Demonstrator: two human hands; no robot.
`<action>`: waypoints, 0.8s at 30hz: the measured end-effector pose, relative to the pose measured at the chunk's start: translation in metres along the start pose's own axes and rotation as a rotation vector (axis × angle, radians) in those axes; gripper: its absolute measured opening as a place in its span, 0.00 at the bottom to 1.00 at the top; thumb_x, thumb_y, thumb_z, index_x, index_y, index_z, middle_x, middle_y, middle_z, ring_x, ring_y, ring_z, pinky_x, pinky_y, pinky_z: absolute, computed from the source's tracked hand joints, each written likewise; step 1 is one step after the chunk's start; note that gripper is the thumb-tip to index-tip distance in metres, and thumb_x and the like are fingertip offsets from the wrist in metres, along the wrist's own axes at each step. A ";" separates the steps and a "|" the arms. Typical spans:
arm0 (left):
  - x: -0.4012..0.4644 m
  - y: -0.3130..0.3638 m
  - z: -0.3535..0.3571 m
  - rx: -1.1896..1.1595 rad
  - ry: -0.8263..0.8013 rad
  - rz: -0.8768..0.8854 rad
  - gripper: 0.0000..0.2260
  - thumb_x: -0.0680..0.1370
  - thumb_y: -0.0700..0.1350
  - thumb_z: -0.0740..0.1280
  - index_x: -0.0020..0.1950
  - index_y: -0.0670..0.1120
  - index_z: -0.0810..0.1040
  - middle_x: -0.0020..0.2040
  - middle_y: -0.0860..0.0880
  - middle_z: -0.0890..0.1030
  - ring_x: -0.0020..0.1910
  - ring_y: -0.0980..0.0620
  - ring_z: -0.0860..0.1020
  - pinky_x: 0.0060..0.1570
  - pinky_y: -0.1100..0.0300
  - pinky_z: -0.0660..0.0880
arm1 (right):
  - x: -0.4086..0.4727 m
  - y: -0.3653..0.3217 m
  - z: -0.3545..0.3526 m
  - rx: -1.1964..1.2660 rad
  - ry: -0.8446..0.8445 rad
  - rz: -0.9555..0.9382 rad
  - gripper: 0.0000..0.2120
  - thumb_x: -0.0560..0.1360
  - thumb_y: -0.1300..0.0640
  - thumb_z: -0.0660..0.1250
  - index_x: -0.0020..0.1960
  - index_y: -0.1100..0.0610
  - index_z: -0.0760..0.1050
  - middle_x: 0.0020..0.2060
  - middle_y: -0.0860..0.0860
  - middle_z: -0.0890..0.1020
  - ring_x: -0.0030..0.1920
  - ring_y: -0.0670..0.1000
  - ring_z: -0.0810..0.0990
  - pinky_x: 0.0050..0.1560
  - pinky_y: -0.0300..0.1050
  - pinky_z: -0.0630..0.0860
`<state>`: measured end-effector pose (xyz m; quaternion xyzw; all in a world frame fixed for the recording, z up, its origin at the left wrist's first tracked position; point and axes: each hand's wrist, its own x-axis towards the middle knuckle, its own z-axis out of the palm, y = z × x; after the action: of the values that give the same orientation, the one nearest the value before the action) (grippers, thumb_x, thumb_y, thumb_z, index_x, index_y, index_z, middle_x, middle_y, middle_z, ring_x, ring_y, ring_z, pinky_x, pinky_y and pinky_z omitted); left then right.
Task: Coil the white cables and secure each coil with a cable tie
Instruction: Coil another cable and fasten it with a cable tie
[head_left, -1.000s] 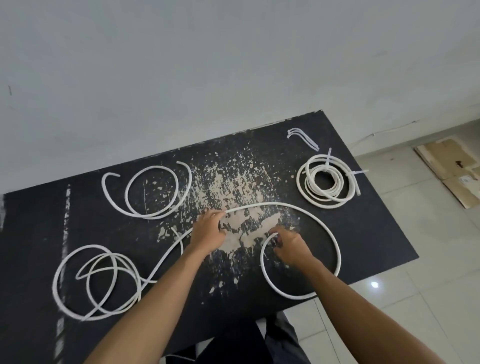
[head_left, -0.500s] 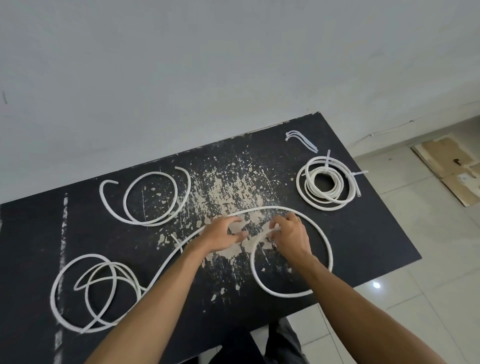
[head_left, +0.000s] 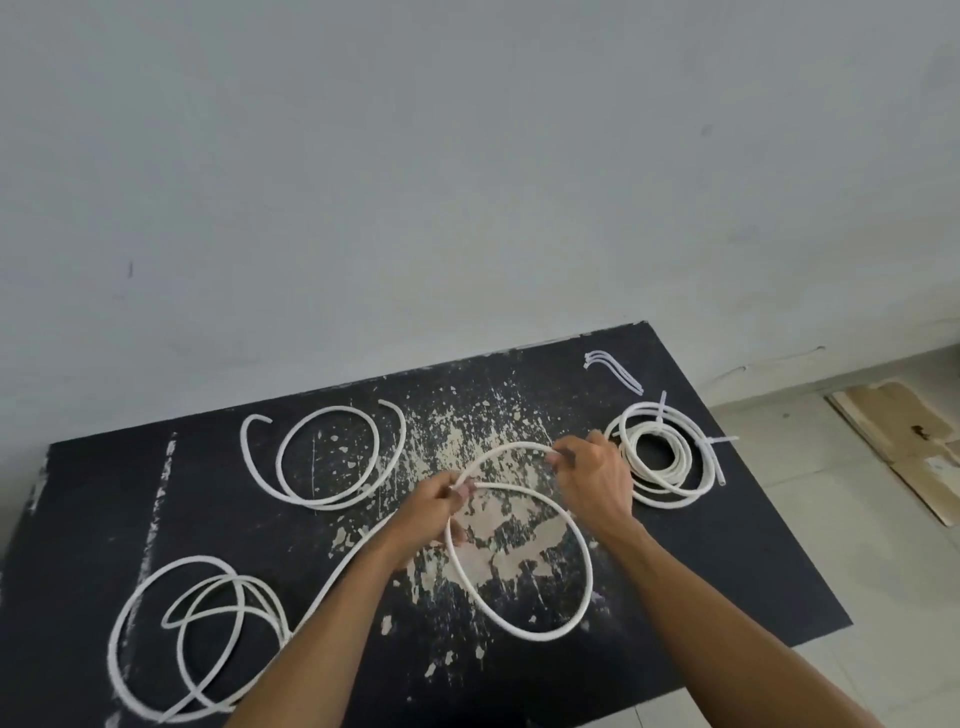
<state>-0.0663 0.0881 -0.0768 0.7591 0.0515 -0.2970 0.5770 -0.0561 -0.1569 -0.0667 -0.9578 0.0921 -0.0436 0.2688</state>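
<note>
Over the scuffed black bench (head_left: 727, 561), the left hand (head_left: 434, 506) pinches the first loop of a white cable (head_left: 519, 631) while the right hand (head_left: 592, 475) grips its next turn, probably to be folded onto that loop.

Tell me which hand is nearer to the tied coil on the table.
Right. The right hand sits just beside the tied coil, at its near-left edge. The left hand is farther off, toward the table's middle.

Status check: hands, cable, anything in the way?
Left hand and right hand both pinch the white cable, one loop formed. Tied coil lies beside right hand. Nothing blocking.
</note>
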 end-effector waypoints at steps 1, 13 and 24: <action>0.000 0.003 -0.002 0.025 0.059 0.026 0.09 0.85 0.45 0.61 0.62 0.47 0.79 0.50 0.44 0.79 0.30 0.51 0.81 0.35 0.58 0.81 | -0.001 -0.001 0.003 0.006 -0.076 0.068 0.05 0.79 0.51 0.70 0.50 0.50 0.84 0.44 0.51 0.80 0.41 0.53 0.78 0.42 0.50 0.77; 0.014 0.030 0.005 0.076 0.325 0.162 0.11 0.82 0.43 0.66 0.62 0.48 0.82 0.45 0.48 0.86 0.20 0.62 0.66 0.21 0.69 0.63 | -0.044 0.010 0.041 0.574 -0.534 0.616 0.13 0.80 0.45 0.69 0.51 0.54 0.81 0.50 0.52 0.82 0.50 0.51 0.79 0.55 0.49 0.77; 0.009 0.057 -0.017 -0.200 0.334 0.077 0.11 0.81 0.37 0.66 0.58 0.48 0.86 0.45 0.43 0.85 0.24 0.57 0.64 0.23 0.63 0.62 | -0.040 0.005 0.038 1.003 -0.449 0.901 0.24 0.77 0.71 0.67 0.72 0.61 0.71 0.54 0.59 0.79 0.59 0.61 0.80 0.57 0.56 0.82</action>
<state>-0.0283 0.0824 -0.0300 0.7380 0.1468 -0.1380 0.6441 -0.0912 -0.1341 -0.1030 -0.5732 0.3904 0.2332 0.6817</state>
